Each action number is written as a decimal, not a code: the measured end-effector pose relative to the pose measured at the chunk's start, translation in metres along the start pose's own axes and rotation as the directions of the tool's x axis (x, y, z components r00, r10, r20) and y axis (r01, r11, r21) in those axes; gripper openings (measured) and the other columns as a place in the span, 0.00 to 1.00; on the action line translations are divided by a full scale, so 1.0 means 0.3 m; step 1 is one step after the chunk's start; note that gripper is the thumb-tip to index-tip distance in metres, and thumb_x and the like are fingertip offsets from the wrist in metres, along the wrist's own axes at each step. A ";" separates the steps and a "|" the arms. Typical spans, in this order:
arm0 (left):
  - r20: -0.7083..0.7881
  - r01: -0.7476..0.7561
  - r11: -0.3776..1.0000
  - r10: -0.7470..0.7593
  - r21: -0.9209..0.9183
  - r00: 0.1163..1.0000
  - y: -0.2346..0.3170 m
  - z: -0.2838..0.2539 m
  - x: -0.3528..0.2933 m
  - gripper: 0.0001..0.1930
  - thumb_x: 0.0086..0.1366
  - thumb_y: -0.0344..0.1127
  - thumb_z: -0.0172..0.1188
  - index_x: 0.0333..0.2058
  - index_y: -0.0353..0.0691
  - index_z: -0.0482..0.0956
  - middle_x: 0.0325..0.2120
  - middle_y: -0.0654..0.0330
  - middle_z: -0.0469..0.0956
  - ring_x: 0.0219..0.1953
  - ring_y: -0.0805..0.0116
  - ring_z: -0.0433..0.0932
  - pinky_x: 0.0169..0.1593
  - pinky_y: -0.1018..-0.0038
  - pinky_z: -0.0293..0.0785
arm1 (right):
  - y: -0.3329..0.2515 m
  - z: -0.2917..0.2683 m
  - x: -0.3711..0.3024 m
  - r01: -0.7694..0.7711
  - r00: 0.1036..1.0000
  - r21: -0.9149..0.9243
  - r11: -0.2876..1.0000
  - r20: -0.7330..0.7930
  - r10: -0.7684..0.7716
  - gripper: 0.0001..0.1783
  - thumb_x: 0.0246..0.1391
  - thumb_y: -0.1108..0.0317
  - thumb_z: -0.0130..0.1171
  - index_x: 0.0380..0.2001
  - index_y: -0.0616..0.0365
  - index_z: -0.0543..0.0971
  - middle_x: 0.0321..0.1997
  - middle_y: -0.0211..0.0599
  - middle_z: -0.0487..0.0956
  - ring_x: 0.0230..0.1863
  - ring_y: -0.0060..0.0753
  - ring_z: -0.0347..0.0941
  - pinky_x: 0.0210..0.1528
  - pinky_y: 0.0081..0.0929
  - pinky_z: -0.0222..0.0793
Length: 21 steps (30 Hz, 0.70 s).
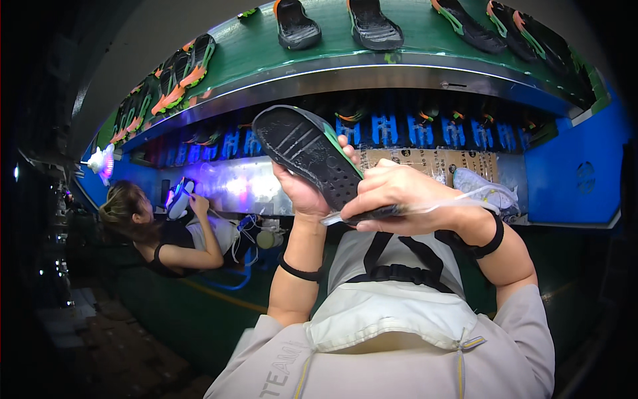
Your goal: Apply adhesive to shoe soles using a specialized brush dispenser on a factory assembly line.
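I had left fingers (350, 151) curled round the shoe sole (299, 143), right fingers (369, 197) pinching the tubed tool (376, 213), work seemingly unfinished!

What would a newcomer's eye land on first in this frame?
Most likely the large black sole at the centre, gripped in the left hand, with the right hand at its lower end and a clear tube trailing along the right forearm. Next, the violet glow on the metal shelf at left, near a co-worker holding a shoe.
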<state>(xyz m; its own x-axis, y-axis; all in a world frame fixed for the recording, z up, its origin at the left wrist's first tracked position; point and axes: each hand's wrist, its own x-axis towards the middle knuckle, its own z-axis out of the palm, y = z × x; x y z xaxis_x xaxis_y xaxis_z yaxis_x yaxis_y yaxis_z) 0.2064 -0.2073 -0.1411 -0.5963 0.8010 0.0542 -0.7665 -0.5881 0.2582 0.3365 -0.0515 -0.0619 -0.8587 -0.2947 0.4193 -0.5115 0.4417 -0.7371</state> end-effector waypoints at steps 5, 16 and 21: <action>-0.046 -0.121 0.986 0.127 0.116 0.991 0.049 0.042 0.032 0.55 0.59 0.82 0.46 0.60 0.29 0.69 0.50 0.42 0.75 0.47 0.51 0.77 0.53 0.57 0.76 | -0.022 0.025 0.005 -0.024 0.990 -0.273 0.962 -0.140 -0.015 0.15 0.52 0.67 0.71 0.44 0.51 0.84 0.32 0.33 0.80 0.37 0.43 0.78 0.40 0.38 0.67; 0.176 -0.058 0.914 -0.015 0.402 0.984 0.178 0.060 0.116 0.59 0.57 0.86 0.43 0.64 0.31 0.67 0.52 0.37 0.77 0.48 0.45 0.81 0.53 0.53 0.79 | -0.019 -0.082 0.018 -0.009 0.988 0.026 1.000 0.154 0.005 0.19 0.50 0.72 0.72 0.48 0.52 0.86 0.38 0.35 0.83 0.36 0.40 0.76 0.41 0.37 0.67; 0.123 0.015 0.711 -0.142 0.703 0.982 0.176 0.131 0.183 0.49 0.70 0.74 0.37 0.65 0.29 0.67 0.49 0.35 0.80 0.45 0.44 0.85 0.52 0.54 0.84 | -0.016 -0.069 0.039 -0.034 0.990 -0.256 0.966 0.122 0.068 0.19 0.51 0.71 0.71 0.49 0.52 0.85 0.41 0.37 0.84 0.37 0.42 0.77 0.43 0.36 0.70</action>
<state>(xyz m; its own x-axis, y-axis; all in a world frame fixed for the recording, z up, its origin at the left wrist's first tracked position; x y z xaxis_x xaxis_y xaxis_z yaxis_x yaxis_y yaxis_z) 0.1426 -0.1901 -0.0866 -0.4469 0.8843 0.1355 -0.3861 -0.3273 0.8624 0.3283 -0.0395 -0.0427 -0.8810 -0.3650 0.3010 -0.4727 0.6541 -0.5905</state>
